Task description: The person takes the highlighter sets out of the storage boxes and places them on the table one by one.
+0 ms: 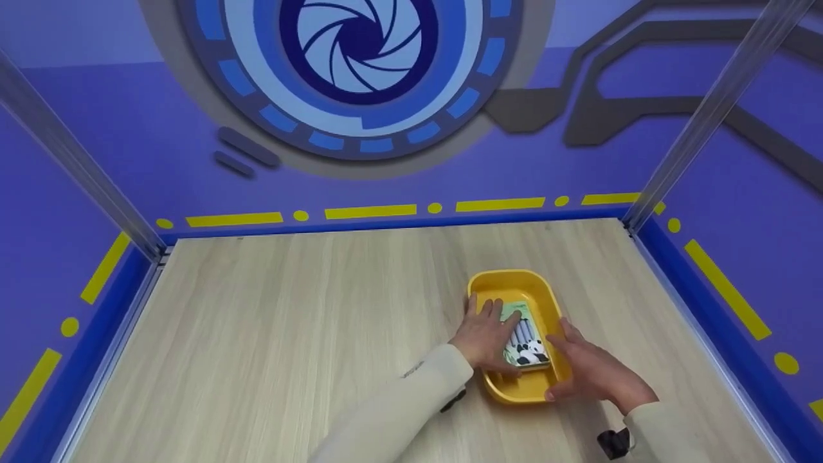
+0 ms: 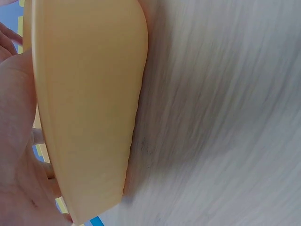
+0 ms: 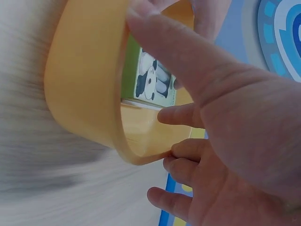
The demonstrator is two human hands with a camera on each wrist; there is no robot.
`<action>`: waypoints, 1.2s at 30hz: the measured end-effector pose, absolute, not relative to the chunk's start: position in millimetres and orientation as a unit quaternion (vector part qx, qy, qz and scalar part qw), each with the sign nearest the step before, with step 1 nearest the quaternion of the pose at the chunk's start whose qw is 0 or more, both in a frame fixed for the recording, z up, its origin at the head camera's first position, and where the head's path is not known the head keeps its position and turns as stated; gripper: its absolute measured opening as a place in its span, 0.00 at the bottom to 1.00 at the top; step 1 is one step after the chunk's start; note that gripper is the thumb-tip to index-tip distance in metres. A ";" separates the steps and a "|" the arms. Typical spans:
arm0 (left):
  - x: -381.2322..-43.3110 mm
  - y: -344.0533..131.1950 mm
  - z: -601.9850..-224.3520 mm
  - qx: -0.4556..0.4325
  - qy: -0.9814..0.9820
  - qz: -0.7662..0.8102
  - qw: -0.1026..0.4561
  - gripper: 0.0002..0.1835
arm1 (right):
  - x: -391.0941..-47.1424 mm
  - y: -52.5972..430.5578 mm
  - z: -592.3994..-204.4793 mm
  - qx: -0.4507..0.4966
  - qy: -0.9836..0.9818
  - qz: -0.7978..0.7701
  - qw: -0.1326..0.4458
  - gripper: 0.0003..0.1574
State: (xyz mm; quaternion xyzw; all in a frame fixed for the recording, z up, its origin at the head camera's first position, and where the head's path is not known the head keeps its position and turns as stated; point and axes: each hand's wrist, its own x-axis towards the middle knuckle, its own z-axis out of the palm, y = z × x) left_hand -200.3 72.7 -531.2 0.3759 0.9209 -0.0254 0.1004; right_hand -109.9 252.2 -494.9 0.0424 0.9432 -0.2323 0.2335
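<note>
Head view: held the left hand (image 1: 483, 339), fingers spread, over the box (image 1: 528, 337) inside the tray (image 1: 514, 391), with the right hand (image 1: 593, 368) also spread at its right edge, presumably for steadiness.

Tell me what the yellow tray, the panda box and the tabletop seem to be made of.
Yellow tray: likely molded plastic, satin finish; smooth, evenly colored walls with rounded corners. Panda box: probably printed cardboard, given the crisp edges and picture on top, though thin tin is possible. Tabletop: wood or wood-look laminate, fairly matte; pale grain streaks show, but not which.
</note>
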 end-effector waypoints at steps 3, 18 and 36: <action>-201.2 73.2 -532.2 0.377 0.920 -0.018 0.101 0.54 | -109.7 252.1 -494.9 0.044 0.943 -0.235 0.234 0.65; -204.8 73.9 -534.2 0.389 0.917 0.008 0.092 0.53 | -110.0 250.5 -495.3 0.044 0.943 -0.234 0.233 0.62; -202.0 77.6 -531.3 0.380 0.918 0.025 0.106 0.53 | -108.8 251.6 -494.3 0.046 0.940 -0.250 0.227 0.76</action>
